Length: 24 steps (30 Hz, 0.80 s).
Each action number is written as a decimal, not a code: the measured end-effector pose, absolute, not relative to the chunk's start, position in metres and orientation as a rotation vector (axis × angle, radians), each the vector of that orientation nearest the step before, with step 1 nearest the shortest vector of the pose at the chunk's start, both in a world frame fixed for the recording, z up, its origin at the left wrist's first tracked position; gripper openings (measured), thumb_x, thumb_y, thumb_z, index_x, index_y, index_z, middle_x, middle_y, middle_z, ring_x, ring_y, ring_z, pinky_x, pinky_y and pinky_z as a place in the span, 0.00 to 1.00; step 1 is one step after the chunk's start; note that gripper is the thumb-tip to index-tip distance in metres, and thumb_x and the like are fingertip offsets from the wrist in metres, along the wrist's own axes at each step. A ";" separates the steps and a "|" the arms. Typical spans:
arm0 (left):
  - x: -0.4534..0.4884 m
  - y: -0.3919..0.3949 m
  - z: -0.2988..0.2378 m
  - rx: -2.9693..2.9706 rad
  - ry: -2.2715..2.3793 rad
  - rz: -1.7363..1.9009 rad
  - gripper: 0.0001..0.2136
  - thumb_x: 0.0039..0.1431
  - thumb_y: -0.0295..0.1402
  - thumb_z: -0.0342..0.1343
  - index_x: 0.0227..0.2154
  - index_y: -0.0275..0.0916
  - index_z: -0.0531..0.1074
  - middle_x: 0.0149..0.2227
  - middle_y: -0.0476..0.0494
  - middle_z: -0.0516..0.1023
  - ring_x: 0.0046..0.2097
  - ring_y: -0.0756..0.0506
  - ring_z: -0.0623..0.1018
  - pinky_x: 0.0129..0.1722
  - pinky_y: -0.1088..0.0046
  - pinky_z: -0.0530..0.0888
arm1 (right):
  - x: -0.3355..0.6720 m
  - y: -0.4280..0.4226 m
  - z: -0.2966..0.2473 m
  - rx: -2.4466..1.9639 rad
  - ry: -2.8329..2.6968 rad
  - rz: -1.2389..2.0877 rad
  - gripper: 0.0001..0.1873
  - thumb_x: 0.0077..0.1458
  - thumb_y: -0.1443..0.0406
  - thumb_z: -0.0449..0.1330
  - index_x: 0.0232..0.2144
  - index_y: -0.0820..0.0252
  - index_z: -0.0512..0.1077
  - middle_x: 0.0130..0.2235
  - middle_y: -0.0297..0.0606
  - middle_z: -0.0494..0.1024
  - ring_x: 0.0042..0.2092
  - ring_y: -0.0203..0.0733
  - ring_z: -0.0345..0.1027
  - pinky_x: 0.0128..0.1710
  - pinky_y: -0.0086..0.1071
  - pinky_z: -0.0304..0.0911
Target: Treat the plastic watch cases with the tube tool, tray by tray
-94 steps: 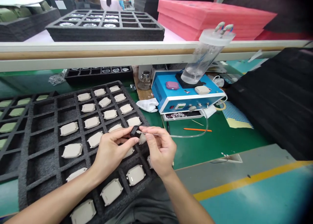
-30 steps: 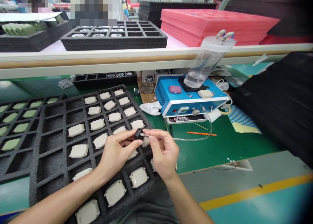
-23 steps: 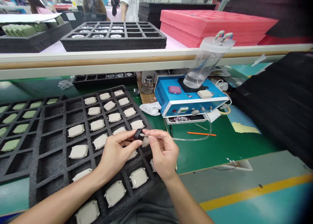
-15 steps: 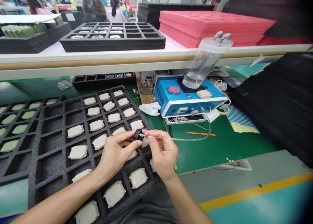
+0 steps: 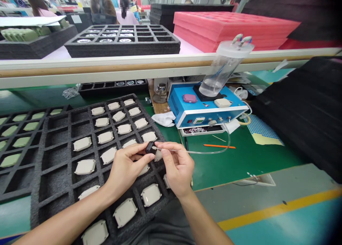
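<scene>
My left hand [image 5: 124, 168] has its thumb and fingertips closed on a small black part [image 5: 150, 147], up above the foam tray [image 5: 39, 170]. My right hand [image 5: 179, 166], just beside it, pinches a thin tube [image 5: 205, 152], its pale tip pointed at the black part. Whether tip and part touch, I can't tell at this size.

So I'd call this piece mid-work: the part is gripped and the tip lined up with it, but I can't judge how much is left to do on it. Cream cases [image 5: 151, 195] lie in many of the tray's compartments; nothing shows me which are finished.

The tube loops over the green table [image 5: 227, 173] to the front of a blue box [image 5: 184, 107]. A clear cylinder [image 5: 213, 73] leans on top, with a purple case [image 5: 190, 98] nearby. Below is an open drawer [image 5: 195, 131] of scraps; a white cloth [image 5: 163, 119] lies beside the box.

As for obstructions, my own fingers cover much of the part, and my hands hide some cases. The tube's loop passes over an orange stick [image 5: 219, 146] in this view, and the shelf [image 5: 133, 73] spans the table's far side.
</scene>
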State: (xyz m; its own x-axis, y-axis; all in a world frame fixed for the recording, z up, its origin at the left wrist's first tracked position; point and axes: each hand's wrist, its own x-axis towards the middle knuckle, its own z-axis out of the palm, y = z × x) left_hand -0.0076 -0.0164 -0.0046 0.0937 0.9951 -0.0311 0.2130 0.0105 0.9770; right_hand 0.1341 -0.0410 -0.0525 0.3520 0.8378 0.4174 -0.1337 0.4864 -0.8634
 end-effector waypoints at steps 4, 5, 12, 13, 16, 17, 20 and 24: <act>-0.008 -0.016 -0.005 1.400 1.305 1.012 0.19 0.47 0.37 0.72 0.42 0.36 0.86 0.38 0.40 0.87 0.37 0.41 0.85 0.37 0.70 0.83 | 0.134 -0.042 -0.052 -0.848 -1.023 0.724 0.05 0.66 0.67 0.61 0.41 0.54 0.77 0.42 0.38 0.84 0.47 0.41 0.82 0.48 0.34 0.79; -0.009 -0.016 -0.005 1.402 1.304 1.013 0.19 0.47 0.37 0.72 0.43 0.36 0.86 0.38 0.40 0.87 0.37 0.41 0.85 0.37 0.70 0.83 | 0.134 -0.042 -0.052 -0.855 -1.024 0.722 0.04 0.66 0.67 0.61 0.40 0.55 0.77 0.42 0.38 0.84 0.47 0.41 0.82 0.48 0.34 0.79; -0.010 -0.014 -0.004 1.454 1.277 1.031 0.18 0.48 0.36 0.71 0.43 0.36 0.86 0.36 0.41 0.87 0.35 0.42 0.84 0.35 0.70 0.81 | 0.132 -0.040 -0.051 -0.876 -1.027 0.730 0.04 0.65 0.64 0.63 0.41 0.55 0.77 0.43 0.39 0.84 0.47 0.42 0.82 0.48 0.35 0.79; -0.010 -0.013 -0.004 1.469 1.267 1.036 0.18 0.48 0.36 0.71 0.42 0.36 0.86 0.35 0.42 0.87 0.35 0.42 0.84 0.37 0.69 0.81 | 0.132 -0.039 -0.051 -0.883 -1.024 0.738 0.04 0.65 0.63 0.63 0.40 0.55 0.77 0.42 0.39 0.85 0.46 0.42 0.82 0.48 0.35 0.79; -0.013 -0.012 -0.002 1.504 1.226 1.036 0.16 0.49 0.36 0.70 0.41 0.35 0.86 0.35 0.42 0.87 0.35 0.42 0.84 0.39 0.67 0.81 | 0.131 -0.037 -0.047 -0.921 -1.012 0.755 0.08 0.63 0.59 0.64 0.39 0.57 0.76 0.41 0.40 0.85 0.43 0.42 0.82 0.46 0.36 0.78; -0.014 -0.012 -0.001 1.510 1.213 1.035 0.16 0.49 0.37 0.70 0.41 0.35 0.86 0.35 0.42 0.87 0.35 0.41 0.84 0.40 0.66 0.81 | 0.131 -0.036 -0.046 -0.929 -1.011 0.758 0.09 0.62 0.58 0.65 0.38 0.58 0.76 0.41 0.41 0.85 0.43 0.42 0.81 0.46 0.36 0.78; -0.016 -0.011 0.001 1.525 1.176 1.043 0.18 0.48 0.37 0.69 0.42 0.34 0.86 0.37 0.41 0.87 0.37 0.41 0.84 0.41 0.65 0.81 | 0.130 -0.031 -0.043 -0.933 -1.021 0.759 0.13 0.61 0.55 0.64 0.38 0.59 0.75 0.40 0.41 0.85 0.42 0.43 0.81 0.47 0.38 0.77; -0.012 -0.011 0.004 1.576 1.156 1.080 0.16 0.46 0.36 0.70 0.39 0.33 0.86 0.36 0.41 0.87 0.34 0.42 0.83 0.38 0.67 0.80 | 0.129 -0.029 -0.039 -0.937 -1.054 0.742 0.15 0.61 0.53 0.63 0.37 0.60 0.74 0.38 0.41 0.84 0.41 0.43 0.80 0.47 0.39 0.77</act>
